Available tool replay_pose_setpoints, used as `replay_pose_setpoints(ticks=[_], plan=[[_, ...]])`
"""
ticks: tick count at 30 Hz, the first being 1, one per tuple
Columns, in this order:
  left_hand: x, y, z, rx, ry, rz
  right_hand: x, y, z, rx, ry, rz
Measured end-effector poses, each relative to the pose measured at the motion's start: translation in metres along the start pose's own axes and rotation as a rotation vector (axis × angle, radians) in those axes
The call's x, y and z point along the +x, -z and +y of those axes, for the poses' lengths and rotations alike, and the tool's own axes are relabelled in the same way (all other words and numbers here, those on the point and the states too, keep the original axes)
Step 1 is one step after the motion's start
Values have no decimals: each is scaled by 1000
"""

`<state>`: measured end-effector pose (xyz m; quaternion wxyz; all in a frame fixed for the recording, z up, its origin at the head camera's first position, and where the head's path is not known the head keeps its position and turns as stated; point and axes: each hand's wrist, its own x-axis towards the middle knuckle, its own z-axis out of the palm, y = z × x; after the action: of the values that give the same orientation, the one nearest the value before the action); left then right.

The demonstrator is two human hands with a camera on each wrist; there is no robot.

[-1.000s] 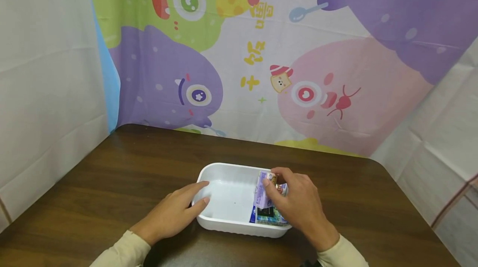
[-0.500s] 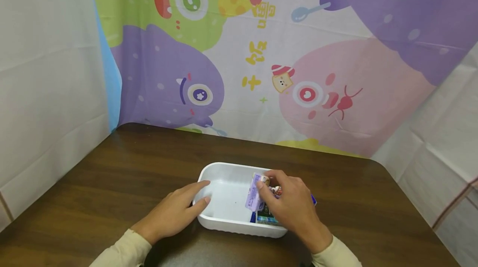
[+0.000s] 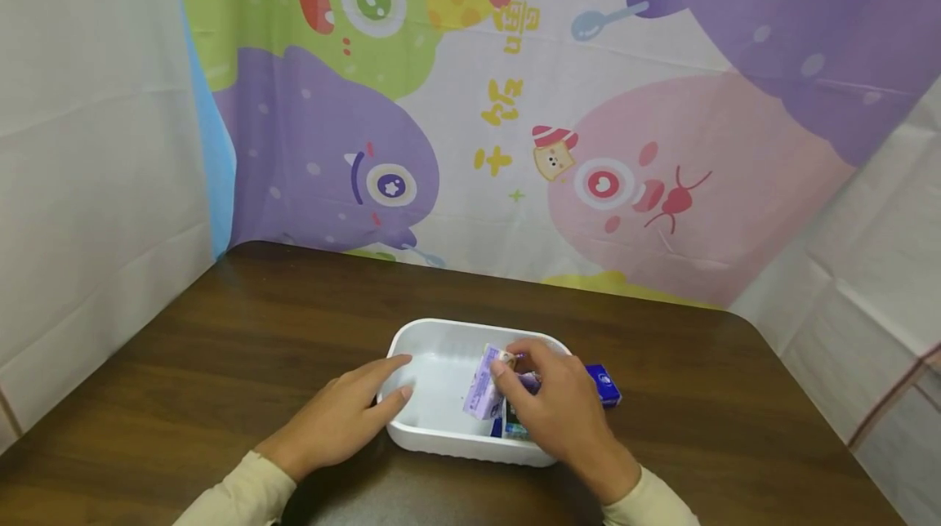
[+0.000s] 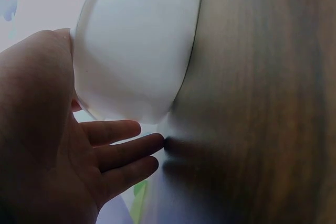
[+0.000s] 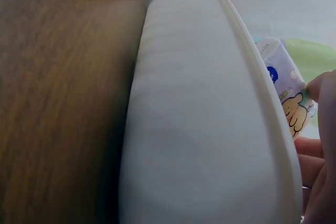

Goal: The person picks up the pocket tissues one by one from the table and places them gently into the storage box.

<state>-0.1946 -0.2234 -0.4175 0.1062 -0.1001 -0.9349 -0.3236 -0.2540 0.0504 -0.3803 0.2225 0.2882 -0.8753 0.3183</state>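
A white plastic basin (image 3: 470, 448) sits on the table. My left hand (image 3: 338, 418) rests at its left end, with thumb and index finger reaching over the rim. In the left wrist view the other fingers (image 4: 128, 150) stretch out straight beside the basin's outer wall. Over the basin's inside, my right hand (image 3: 566, 407) pinches a purple-and-white tissue pack (image 3: 481, 389) between thumb and fingers. A cartoon shows on the tissue pack (image 5: 286, 80) in the right wrist view. Beneath that hand, a dark green and blue packet (image 3: 515, 421) lies in the basin, mostly covered.
A blue packet (image 3: 604, 385) with a white mark lies on the wooden table (image 3: 309, 305) just right of the basin. Behind the table hangs a cartoon-printed cloth (image 3: 485, 224). Pale cloth walls (image 3: 95, 183) stand at both sides.
My right hand has moved left with the tissue pack, further over the middle of the basin. The blue packet to the right has come into view. My left hand has stayed put.
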Motion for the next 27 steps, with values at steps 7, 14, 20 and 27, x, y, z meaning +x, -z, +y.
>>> replay_pose_setpoints(ticks=[7, 14, 20, 27], plan=[[0, 0, 0, -1, -5, 3, -3, -5, -4, -37, -15, -42], [0, -1, 0, -1, -2, 1, -5, -6, -4, -61, -8, -40], [1, -1, 0, -2, -1, -2, -5, -8, -3, -92, 39, -23], [1, 0, -1, -4, -8, 2, -5, -10, -3, -103, 83, -8]])
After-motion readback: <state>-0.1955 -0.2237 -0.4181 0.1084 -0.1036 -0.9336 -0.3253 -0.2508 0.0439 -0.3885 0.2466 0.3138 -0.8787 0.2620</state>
